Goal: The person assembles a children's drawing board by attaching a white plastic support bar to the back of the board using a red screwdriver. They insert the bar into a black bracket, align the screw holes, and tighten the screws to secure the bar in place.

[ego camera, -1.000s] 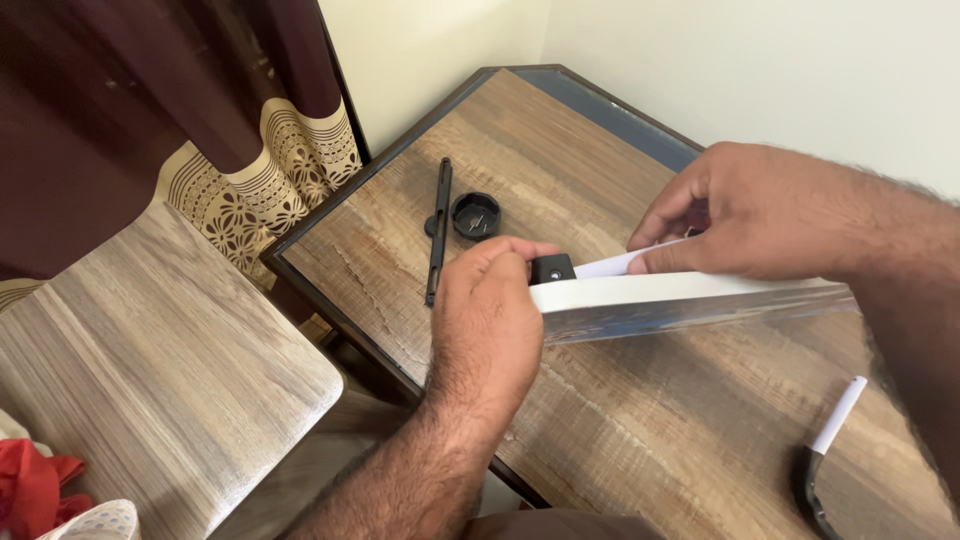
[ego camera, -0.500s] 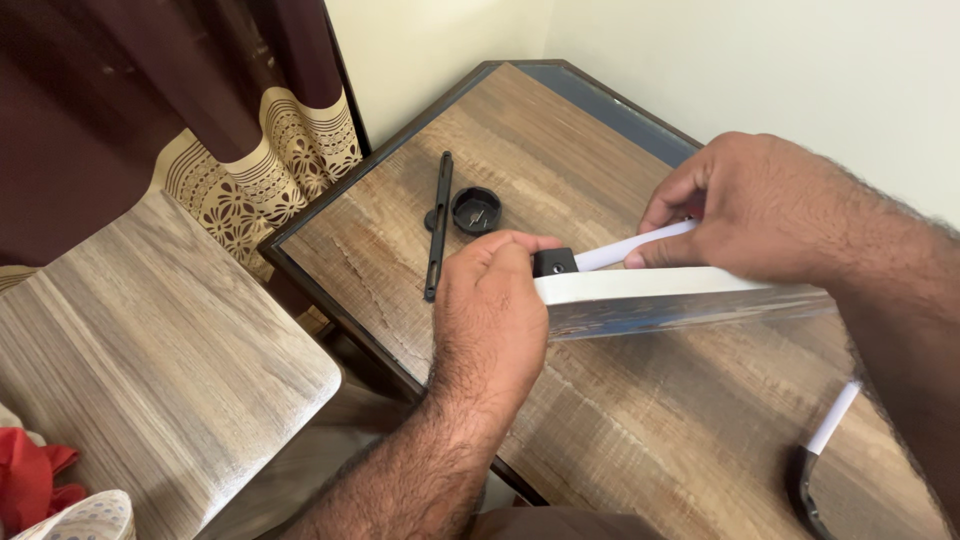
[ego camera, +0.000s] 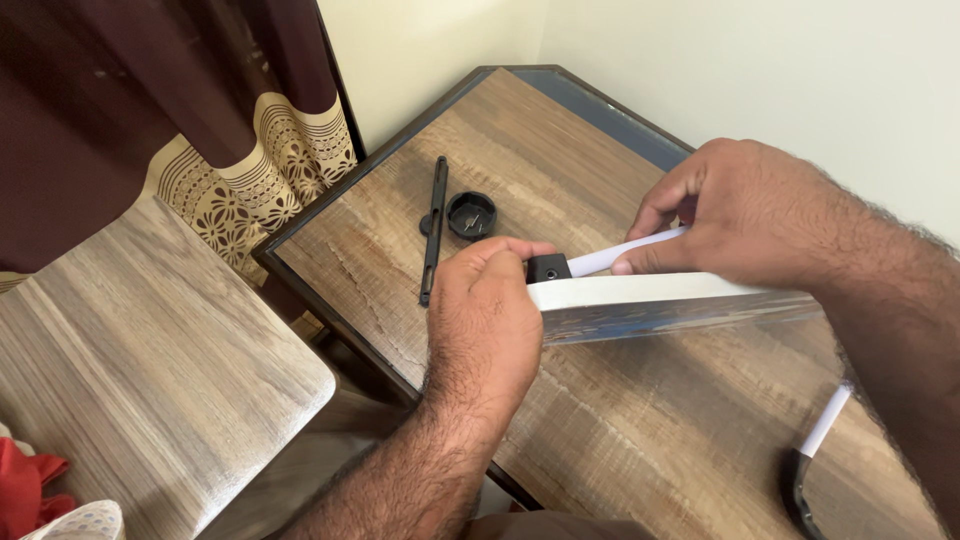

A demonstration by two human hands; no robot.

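Note:
My left hand (ego camera: pixel 485 325) grips the near end of a flat white board (ego camera: pixel 660 298) held on edge above the wooden table (ego camera: pixel 520 150), with its thumb by a small black fitting (ego camera: pixel 548 267) at the board's corner. My right hand (ego camera: pixel 750 215) pinches a thin white rod (ego camera: pixel 625 252) that runs into that black fitting. The board's glossy side faces me and its far end is hidden under my right forearm.
A long black strip (ego camera: pixel 433 225) and a round black cap (ego camera: pixel 471 214) lie on the table's far left part. A white rod with a black end piece (ego camera: pixel 815 455) lies at the near right. A wood-grain seat (ego camera: pixel 140 370) and a dark curtain (ego camera: pixel 130 110) stand left.
My right hand has shifted slightly along the white rod near the black fitting. My left hand and the board have stayed almost still.

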